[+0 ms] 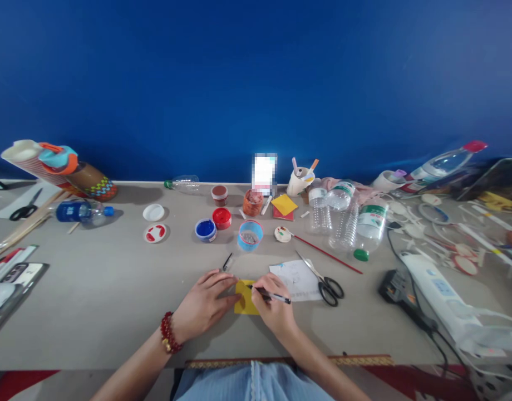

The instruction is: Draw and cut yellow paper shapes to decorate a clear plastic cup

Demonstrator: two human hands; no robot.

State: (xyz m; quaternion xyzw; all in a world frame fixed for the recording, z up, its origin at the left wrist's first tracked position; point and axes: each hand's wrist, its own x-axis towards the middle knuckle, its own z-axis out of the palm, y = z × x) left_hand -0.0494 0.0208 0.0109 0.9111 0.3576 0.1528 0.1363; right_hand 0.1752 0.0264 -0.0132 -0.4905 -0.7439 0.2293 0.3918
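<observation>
A small yellow sheet of paper (pixel 244 306) lies flat on the table near its front edge. My left hand (pixel 208 298) rests palm down, its outstretched fingers touching the sheet's left side. In my right hand (pixel 279 312) is a black pen (pixel 276 295), with its tip end over the sheet's upper right part. The fingers hide part of the pen and the sheet's right edge. The pen's cap (pixel 227 262), or a similar dark slim piece, lies just above my left fingertips. Right of my right hand, black-handled scissors (pixel 329 287) lie across a white paper (pixel 293 278) with faint drawings.
Behind the sheet stand a blue-rimmed cup (pixel 250 235), blue paint (pixel 206 229) and red paint (pixel 221 218). A red brush (pixel 326 250) lies slanting to the right. Clear plastic bottles (pixel 343 223), a power strip (pixel 439 295) and cables crowd the right side. A blue-labelled bottle (pixel 80 211) lies left.
</observation>
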